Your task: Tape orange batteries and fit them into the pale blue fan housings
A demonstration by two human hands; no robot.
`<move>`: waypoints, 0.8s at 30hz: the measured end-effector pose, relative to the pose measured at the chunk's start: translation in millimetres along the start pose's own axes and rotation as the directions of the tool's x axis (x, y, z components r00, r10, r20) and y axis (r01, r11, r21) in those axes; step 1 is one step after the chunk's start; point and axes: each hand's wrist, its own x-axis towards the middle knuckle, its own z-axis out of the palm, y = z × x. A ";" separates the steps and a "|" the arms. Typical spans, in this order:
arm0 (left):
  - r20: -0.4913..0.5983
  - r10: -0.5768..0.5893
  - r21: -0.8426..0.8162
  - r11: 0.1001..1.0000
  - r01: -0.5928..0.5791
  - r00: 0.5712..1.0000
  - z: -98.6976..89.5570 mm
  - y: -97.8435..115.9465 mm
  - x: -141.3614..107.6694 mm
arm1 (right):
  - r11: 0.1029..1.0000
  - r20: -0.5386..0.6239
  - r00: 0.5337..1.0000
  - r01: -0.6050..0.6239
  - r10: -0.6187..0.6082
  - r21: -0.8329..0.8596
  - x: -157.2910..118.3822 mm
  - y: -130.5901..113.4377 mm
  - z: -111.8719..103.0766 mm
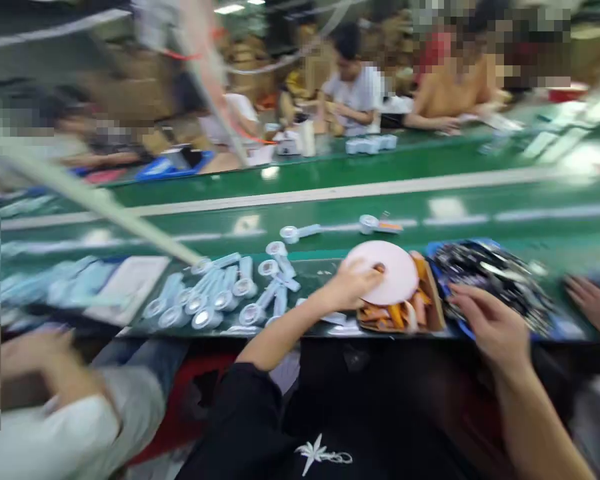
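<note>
My left hand (353, 285) is closed on a flat, round, pale pink disc (397, 270), with its fingers reaching to a small brown spot at the disc's middle. The disc hangs over a cardboard box (436, 313) of orange and tan pieces (397, 317), covering part of them. At the left rim of a blue tray (433, 248), my right hand (495, 327) has its thumb and fingers pinched together. Anything between them is too blurred to make out. Dark, shiny small parts (490, 273) fill that tray.
Several light-blue handled pieces with round heads (207, 317) lie to the left. Two more stand on the green conveyor belt (330, 217). A pale slanted pole (130, 223) crosses the left side. Co-workers sit beside me and across the belt; one person's hand (593, 303) is at far right.
</note>
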 end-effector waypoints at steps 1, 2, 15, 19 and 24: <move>-0.074 -0.010 -0.026 1.000 0.008 0.997 2.0 0.8 -1.1 | 0.995 -0.004 0.998 -0.069 0.070 0.077 -10.0 -2.6 2.1; -0.174 -0.042 -0.031 0.999 0.037 0.984 3.2 2.9 -3.4 | 0.979 0.037 0.991 -0.130 0.126 0.159 -16.3 -5.6 6.2; -0.598 -0.455 -0.129 0.867 0.481 0.660 25.5 5.3 -79.1 | 0.937 0.901 0.421 0.266 0.101 -0.229 -93.7 -10.5 54.6; -0.611 -0.416 -0.130 0.892 0.433 0.673 32.6 17.5 -83.7 | 0.899 0.657 0.753 0.269 0.026 -0.345 -46.2 -5.4 38.0; -0.559 -0.398 -0.104 0.904 0.415 0.727 34.1 44.4 -68.9 | 0.817 0.356 0.926 0.302 -0.128 -0.491 13.9 6.5 56.3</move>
